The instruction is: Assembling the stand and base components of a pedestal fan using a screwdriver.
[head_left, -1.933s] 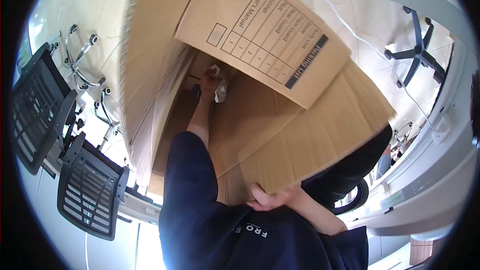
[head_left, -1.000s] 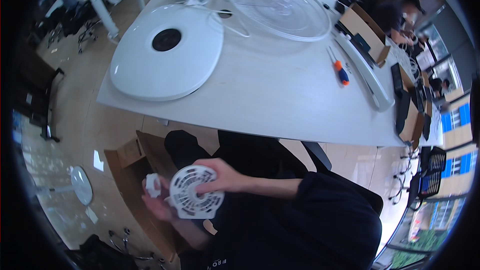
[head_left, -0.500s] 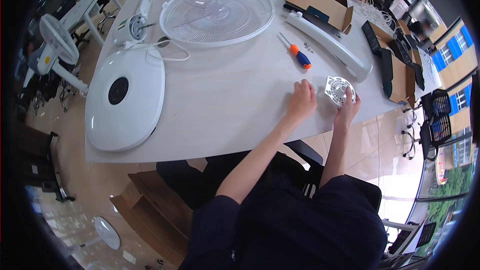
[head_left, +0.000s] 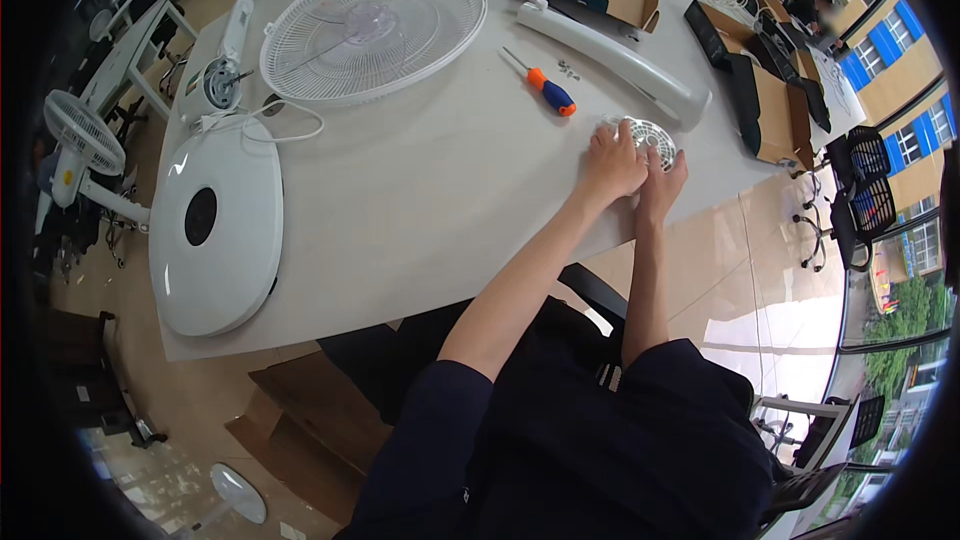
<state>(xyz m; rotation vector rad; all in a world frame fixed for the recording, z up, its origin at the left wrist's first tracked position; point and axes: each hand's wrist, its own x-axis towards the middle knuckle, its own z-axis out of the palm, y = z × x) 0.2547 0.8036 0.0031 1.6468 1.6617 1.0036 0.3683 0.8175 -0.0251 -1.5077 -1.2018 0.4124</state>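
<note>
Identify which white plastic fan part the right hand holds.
The small, round, slotted white plastic disc: the right hand holds it. The broad glossy white base, large round ribbed grille and long white column lie on the pale table, touching neither hand.

Through the headset feed I see the wearer in a dark navy short-sleeved T-shirt (head_left: 610, 450), filling five o'clock. Its left sleeve (head_left: 435, 430), just past six, and right sleeve (head_left: 690, 390), toward four, end in plain hems near the elbows. At six I make out a small pale mark (head_left: 466, 493), too slight to tell. Both forearms are bare, as are the left hand (head_left: 612, 165) and right hand (head_left: 659, 187).
</note>
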